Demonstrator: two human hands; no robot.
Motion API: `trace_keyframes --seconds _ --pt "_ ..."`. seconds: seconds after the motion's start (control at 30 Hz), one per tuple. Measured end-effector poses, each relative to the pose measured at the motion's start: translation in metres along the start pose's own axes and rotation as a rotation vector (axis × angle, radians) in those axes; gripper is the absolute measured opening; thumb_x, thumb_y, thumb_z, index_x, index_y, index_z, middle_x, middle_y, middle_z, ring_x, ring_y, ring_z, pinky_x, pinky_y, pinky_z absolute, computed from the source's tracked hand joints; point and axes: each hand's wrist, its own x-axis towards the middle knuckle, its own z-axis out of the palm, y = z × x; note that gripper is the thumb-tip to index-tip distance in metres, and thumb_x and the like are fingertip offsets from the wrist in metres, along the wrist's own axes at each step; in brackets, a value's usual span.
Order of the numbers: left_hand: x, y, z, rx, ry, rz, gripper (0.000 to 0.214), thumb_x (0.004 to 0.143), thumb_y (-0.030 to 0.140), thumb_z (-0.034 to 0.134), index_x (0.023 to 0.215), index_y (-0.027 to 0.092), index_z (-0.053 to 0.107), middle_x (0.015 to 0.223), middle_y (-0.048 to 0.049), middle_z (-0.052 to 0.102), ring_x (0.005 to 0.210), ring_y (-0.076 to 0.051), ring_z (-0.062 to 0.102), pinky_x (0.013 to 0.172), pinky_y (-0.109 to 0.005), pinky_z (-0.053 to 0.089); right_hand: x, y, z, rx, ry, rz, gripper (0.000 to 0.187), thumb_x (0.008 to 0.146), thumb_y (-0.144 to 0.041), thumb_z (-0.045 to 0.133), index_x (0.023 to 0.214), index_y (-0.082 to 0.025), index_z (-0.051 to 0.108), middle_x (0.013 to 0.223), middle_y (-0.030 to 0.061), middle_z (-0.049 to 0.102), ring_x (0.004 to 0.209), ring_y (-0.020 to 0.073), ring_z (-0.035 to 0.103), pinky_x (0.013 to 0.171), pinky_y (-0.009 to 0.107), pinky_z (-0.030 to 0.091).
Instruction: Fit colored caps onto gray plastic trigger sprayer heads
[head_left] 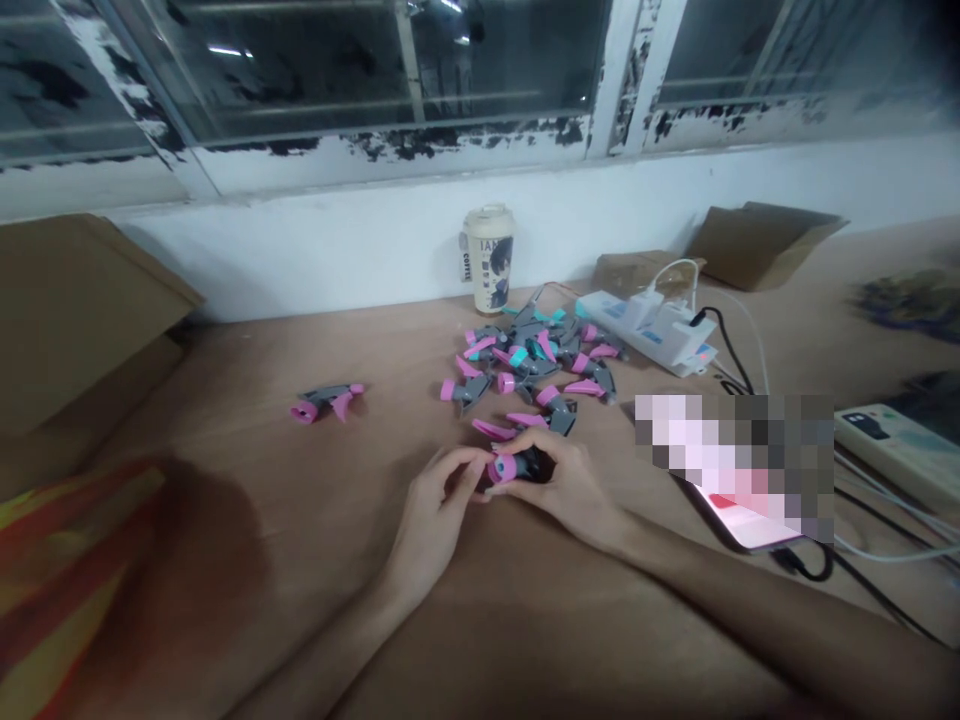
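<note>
Between my two hands is a grey and pink trigger spray head point(504, 467), its pink collar turned toward me. My right hand point(564, 488) is closed around its grey body, which the fingers partly cover. The fingertips of my left hand point(442, 497) are pinched at the collar's left side. Just beyond my hands lies a loose pile of spray heads point(536, 365), grey with pink or turquoise parts. One more spray head point(326, 402) lies alone on the table to the left, its pink trigger pointing toward me.
A lidded coffee cup point(491, 262) stands against the wall behind the pile. To the right are a power strip point(649, 330) with plugs and cables, a lit phone point(739, 500) and another phone point(896, 450). Cardboard boxes point(82, 310) stand left and back right point(765, 245).
</note>
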Motion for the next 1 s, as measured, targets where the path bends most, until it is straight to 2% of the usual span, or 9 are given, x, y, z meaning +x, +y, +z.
trace_keyframes --seconds 0.3,0.53,0.73,0.87,1.0 --pt "0.001 0.011 -0.004 -0.026 -0.068 -0.063 0.012 0.084 0.026 0.050 0.085 0.018 0.060 0.086 -0.0021 0.060 0.074 -0.014 0.059 0.069 -0.026 0.052 0.000 -0.004 0.000 0.012 -0.032 -0.008 0.024 0.066 -0.031 0.076 0.085 -0.025 0.064 0.087 -0.0012 0.069 0.083 0.0186 0.064 0.075 0.033 0.048" --pt "0.004 0.008 -0.009 0.085 -0.112 0.040 0.010 0.082 0.026 0.055 0.080 0.017 0.058 0.082 -0.0019 0.059 0.080 -0.015 0.056 0.074 -0.027 0.047 -0.001 -0.003 0.001 -0.032 -0.042 -0.093 0.023 0.066 -0.032 0.076 0.084 -0.025 0.064 0.089 0.0005 0.069 0.091 0.0218 0.063 0.079 0.037 0.047" --pt "0.006 0.004 -0.014 0.082 -0.150 0.034 0.012 0.081 0.028 0.058 0.079 0.017 0.063 0.087 -0.0034 0.056 0.073 -0.014 0.057 0.059 -0.023 0.050 -0.001 -0.002 0.001 -0.063 -0.051 -0.091 0.023 0.065 -0.031 0.077 0.084 -0.026 0.064 0.087 -0.0004 0.069 0.086 0.0199 0.064 0.077 0.036 0.049" --pt "0.005 0.001 -0.012 0.127 -0.103 0.080 0.015 0.082 0.029 0.057 0.079 0.018 0.065 0.089 -0.0042 0.057 0.071 -0.014 0.057 0.055 -0.022 0.050 -0.001 -0.003 0.002 -0.055 -0.042 -0.100 0.023 0.065 -0.032 0.077 0.083 -0.026 0.065 0.087 -0.0004 0.069 0.087 0.0203 0.064 0.079 0.037 0.048" --pt "0.003 0.001 -0.010 0.273 0.033 0.185 0.013 0.083 0.028 0.056 0.078 0.019 0.065 0.087 -0.0029 0.060 0.082 -0.016 0.059 0.071 -0.027 0.050 0.000 -0.006 0.001 -0.013 -0.016 -0.064 0.025 0.066 -0.034 0.075 0.086 -0.025 0.064 0.088 -0.0002 0.069 0.087 0.0199 0.064 0.079 0.036 0.049"
